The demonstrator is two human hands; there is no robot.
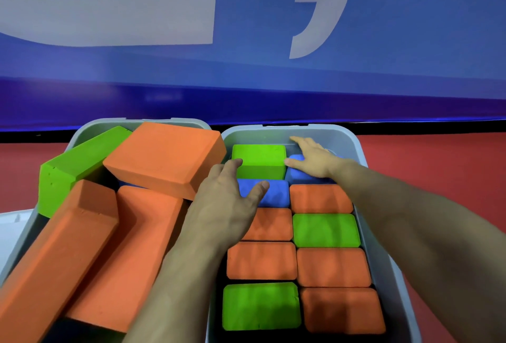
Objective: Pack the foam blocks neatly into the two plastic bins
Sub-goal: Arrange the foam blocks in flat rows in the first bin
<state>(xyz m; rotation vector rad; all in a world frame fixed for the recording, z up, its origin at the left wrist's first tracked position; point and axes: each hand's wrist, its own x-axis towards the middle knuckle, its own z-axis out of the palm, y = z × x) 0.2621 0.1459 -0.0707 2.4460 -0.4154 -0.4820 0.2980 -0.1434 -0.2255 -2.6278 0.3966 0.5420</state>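
Both hands, left hand [227, 200] and right hand [315, 160], fingers spread flat on upright blue blocks [276, 193] flanking a raised green block [258, 160], long axis left-right, in the right bin [353, 140].

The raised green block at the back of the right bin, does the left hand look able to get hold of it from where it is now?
Probably yes. The left hand lies open over the blue block just in front, fingertips already at the green block, which stands above its neighbours. The right hand rests beside it, not over it.
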